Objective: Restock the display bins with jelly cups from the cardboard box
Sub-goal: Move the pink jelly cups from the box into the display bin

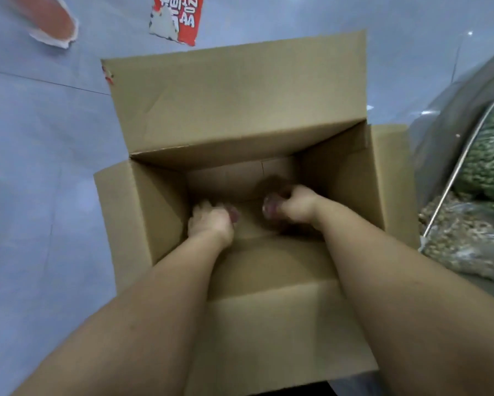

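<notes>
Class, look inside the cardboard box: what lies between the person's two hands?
In the head view, only bare box floor lies between the left hand and right hand; each hand grips reddish jelly cups.

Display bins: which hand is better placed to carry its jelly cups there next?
Probably the right hand: it already grips jelly cups and is nearer the display bins at the right. The left hand is farther.
</notes>
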`<action>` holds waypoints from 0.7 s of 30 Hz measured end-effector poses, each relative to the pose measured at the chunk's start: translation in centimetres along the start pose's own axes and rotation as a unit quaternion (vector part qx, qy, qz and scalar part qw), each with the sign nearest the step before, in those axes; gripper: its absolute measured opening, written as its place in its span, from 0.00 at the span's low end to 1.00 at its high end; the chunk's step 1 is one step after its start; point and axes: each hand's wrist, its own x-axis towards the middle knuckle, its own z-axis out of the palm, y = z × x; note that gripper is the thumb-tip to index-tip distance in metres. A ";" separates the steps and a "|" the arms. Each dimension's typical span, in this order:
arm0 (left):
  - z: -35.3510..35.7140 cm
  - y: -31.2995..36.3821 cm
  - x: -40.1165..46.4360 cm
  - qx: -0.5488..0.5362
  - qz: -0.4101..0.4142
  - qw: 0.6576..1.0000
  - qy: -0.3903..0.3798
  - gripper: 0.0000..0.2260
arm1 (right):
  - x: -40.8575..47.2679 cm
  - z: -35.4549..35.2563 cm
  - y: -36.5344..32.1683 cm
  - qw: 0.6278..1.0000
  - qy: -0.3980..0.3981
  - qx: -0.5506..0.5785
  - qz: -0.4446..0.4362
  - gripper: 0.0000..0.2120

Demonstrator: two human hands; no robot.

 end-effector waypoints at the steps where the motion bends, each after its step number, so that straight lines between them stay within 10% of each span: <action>1: -1.0 0.2 -1.1 -0.106 -0.002 0.994 0.006 0.19 | -1.7 -0.4 -0.2 0.995 0.025 0.095 -0.015 0.20; 5: -6.7 0.9 -9.6 -0.562 -0.001 0.827 0.006 0.16 | -11.3 -1.5 -1.6 0.890 0.058 0.449 -0.050 0.21; 11: -18.4 2.7 -28.7 -0.810 0.069 0.577 -0.075 0.06 | -32.5 -5.6 -6.4 0.741 0.091 0.644 -0.167 0.12; 16: -29.1 6.5 -45.3 -0.751 0.286 0.562 -0.194 0.29 | -52.0 -11.1 -10.5 0.718 0.186 0.599 -0.302 0.25; 21: -34.9 12.6 -57.7 -0.622 0.464 0.605 -0.177 0.23 | -67.2 -15.0 -10.3 0.661 0.343 0.534 -0.401 0.18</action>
